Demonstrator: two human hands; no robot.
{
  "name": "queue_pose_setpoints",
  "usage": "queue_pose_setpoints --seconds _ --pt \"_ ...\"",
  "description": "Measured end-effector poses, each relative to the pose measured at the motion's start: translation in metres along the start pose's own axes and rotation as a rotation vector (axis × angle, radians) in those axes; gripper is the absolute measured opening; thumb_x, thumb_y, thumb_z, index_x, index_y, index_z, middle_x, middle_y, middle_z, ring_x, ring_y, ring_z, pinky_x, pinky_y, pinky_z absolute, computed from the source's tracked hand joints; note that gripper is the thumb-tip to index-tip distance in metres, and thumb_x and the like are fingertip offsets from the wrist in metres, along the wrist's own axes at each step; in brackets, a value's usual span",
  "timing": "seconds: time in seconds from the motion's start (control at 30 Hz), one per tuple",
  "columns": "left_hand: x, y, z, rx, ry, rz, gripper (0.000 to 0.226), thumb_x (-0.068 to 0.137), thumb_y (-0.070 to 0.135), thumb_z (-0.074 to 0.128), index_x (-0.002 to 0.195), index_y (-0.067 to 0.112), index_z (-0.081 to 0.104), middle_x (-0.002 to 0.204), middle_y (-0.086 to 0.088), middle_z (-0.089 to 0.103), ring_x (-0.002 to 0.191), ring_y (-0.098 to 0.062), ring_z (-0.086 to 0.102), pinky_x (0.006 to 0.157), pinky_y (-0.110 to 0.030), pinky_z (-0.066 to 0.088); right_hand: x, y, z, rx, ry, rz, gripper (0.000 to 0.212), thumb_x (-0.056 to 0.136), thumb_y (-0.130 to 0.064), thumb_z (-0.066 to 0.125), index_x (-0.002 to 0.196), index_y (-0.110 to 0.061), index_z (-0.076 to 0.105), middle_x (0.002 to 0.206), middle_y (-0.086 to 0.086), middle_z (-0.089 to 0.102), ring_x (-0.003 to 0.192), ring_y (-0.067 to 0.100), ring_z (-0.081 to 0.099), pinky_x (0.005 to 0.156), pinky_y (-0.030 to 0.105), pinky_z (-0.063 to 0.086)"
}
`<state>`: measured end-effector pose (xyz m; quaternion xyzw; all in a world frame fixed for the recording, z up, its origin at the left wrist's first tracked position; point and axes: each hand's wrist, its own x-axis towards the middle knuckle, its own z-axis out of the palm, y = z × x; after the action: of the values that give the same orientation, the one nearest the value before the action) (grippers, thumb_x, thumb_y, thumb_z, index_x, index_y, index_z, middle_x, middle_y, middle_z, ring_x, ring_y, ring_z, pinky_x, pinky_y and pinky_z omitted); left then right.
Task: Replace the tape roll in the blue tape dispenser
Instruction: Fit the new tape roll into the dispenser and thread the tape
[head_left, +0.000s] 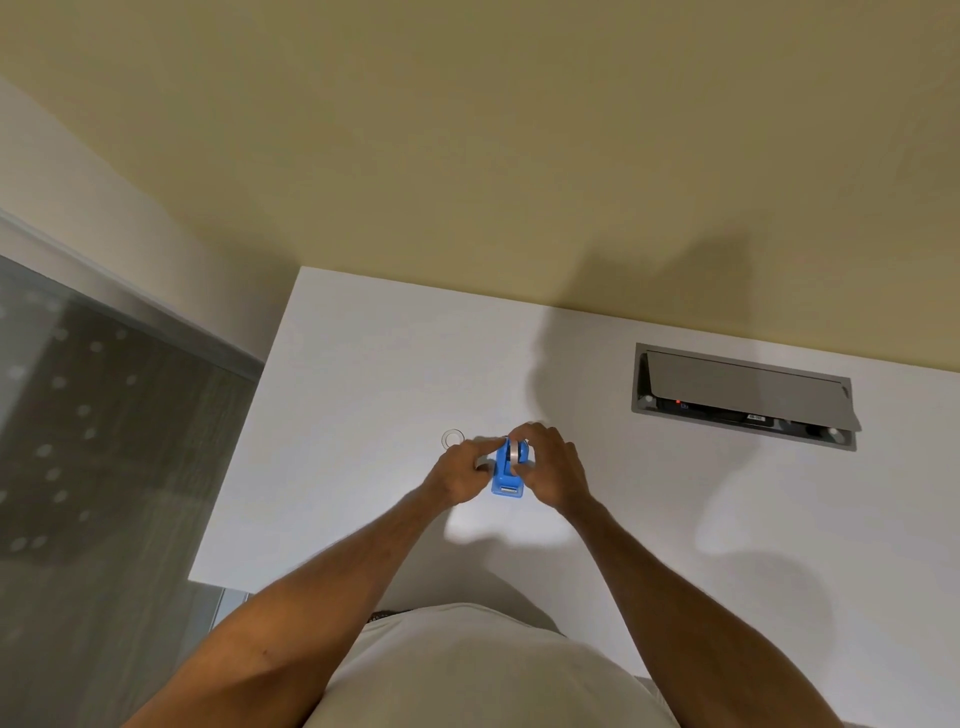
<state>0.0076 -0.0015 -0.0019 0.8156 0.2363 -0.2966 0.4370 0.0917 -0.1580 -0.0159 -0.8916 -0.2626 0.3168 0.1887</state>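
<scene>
- Blue tape dispenser (505, 474) standing upright on the white desk (363, 374), between both hands, cutter end toward the body.
- Tape roll (515, 451) seated on edge in the dispenser's cradle, pale ring showing above the blue walls.
- Left hand (460, 470) pressed against the dispenser's left side, fingers reaching toward the top of the roll; grip closed on the dispenser body.
- Right hand (550, 465) curled over the roll from the right and above; grip looks closed around the roll, though the exact finger contact is too small to make out.
- Small clear ring (452, 439) lying flat on the desk just beyond the left hand, apart from the dispenser; probably the spent core, judging by its emptiness.
- Step in hand, as a judgement: seating the fresh roll, with the old one apparently already out.
- Next move likely calls for: steadying the body with the left hand, pressing the roll's hub fully into its slots, then finding the loose end and drawing it forward to the cutter.
- Cannot tell whether the hub is fully home, nor whether a tape end is already free.
- Open cable hatch (743, 397) set in the desk well off to the right, of no bearing here.
</scene>
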Motion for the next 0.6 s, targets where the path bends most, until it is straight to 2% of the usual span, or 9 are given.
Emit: queue_pose_setpoints --seconds 0.37,0.5,0.6 --pt "0.002 0.003 -0.001 -0.012 0.022 0.043 0.057 0.1 -0.001 0.054 0.152 0.023 0.06 0.153 0.002 0.062 0.135 -0.027 0.064 0.117 -0.046 0.05 -0.002 0.006 0.003 -0.015 0.056 -0.017 0.035 0.095 -0.025 0.076 0.128 -0.02 0.065 0.131 -0.005 0.069 0.123 0.017 0.062 0.103 0.035 0.052" --pt "0.0 0.005 0.0 0.003 0.019 0.051 0.059 0.099 -0.001 0.054 0.152 0.025 0.06 0.151 0.002 0.063 0.132 -0.027 0.065 0.115 -0.045 0.052 -0.003 0.007 0.008 -0.044 0.057 -0.025 0.037 0.097 -0.025 0.072 0.132 -0.023 0.062 0.134 -0.008 0.062 0.127 0.015 0.057 0.1 0.03 0.047" --pt "-0.001 0.004 0.002 0.006 0.023 0.045 0.06 0.099 0.0 0.055 0.154 0.024 0.057 0.154 0.002 0.061 0.137 -0.025 0.063 0.119 -0.043 0.05 -0.003 0.005 0.011 -0.067 0.062 -0.024 0.043 0.097 -0.031 0.073 0.137 -0.023 0.058 0.138 -0.007 0.058 0.129 0.013 0.056 0.102 0.028 0.049"
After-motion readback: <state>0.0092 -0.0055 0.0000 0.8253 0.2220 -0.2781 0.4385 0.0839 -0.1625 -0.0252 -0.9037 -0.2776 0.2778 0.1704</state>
